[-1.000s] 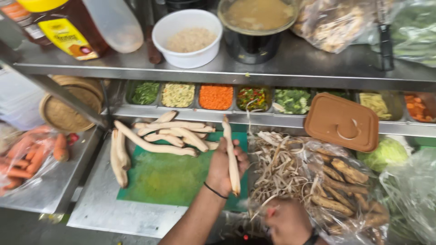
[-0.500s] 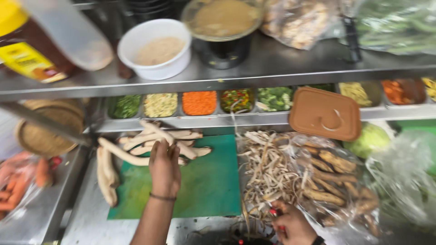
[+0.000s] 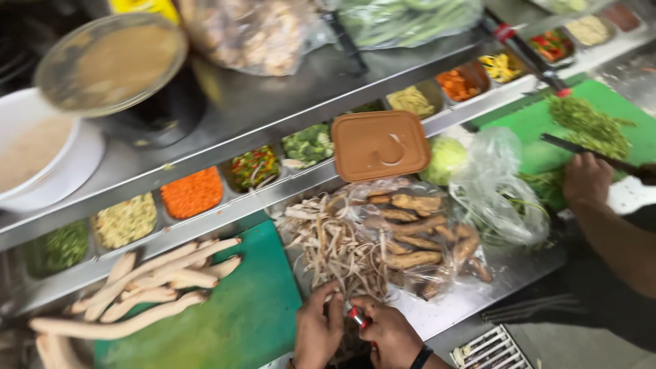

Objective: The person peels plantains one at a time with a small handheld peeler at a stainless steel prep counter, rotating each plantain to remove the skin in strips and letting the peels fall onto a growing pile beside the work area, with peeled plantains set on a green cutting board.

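Since half a second ago, left hand has left the pale peeled roots on the green cutting board and joined right hand at the near edge of the surface. Right hand: fingers closed round a red-handled peeler. Left hand: curled beside it; contents hidden. Peelings and bagged unpeeled roots just beyond. Step judged: between roots; next move calls for reaching an unpeeled one.
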Tool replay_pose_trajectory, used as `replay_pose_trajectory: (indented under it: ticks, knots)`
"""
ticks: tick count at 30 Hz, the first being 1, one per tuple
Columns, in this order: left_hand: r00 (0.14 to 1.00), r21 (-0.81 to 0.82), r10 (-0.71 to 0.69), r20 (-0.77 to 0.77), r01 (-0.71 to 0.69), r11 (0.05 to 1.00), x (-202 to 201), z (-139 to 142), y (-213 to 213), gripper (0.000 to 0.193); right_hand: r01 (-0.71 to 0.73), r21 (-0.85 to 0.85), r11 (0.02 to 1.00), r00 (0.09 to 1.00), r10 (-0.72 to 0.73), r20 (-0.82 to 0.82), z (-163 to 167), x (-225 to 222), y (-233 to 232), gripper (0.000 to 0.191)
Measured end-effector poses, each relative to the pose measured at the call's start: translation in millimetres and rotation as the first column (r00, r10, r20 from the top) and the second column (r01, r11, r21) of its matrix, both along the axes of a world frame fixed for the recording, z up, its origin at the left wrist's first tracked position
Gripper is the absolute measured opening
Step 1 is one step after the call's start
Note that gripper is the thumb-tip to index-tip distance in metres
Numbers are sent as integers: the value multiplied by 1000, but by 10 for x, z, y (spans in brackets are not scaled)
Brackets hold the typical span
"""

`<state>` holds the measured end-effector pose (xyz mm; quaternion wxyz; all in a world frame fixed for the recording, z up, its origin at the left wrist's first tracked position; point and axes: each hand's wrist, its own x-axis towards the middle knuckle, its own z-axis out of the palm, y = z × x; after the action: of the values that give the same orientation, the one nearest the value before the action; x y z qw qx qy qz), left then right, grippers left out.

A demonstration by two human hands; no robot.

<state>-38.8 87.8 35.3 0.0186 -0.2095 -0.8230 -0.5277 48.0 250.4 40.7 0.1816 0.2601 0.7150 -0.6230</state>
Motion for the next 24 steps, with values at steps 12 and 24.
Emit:
replay_pose_trajectory:
  ticks: [12, 24]
  knots:
    - [970, -330, -114, -213, 38, 943, -795, 562, 579, 34, 181, 610, 771, 823, 222, -523, -524, 729, 892, 41]
    - [932, -647, -328, 154, 346, 680, -1383, 22, 1581, 36, 562, -272, 781, 827, -543, 148, -943, 891, 953, 54]
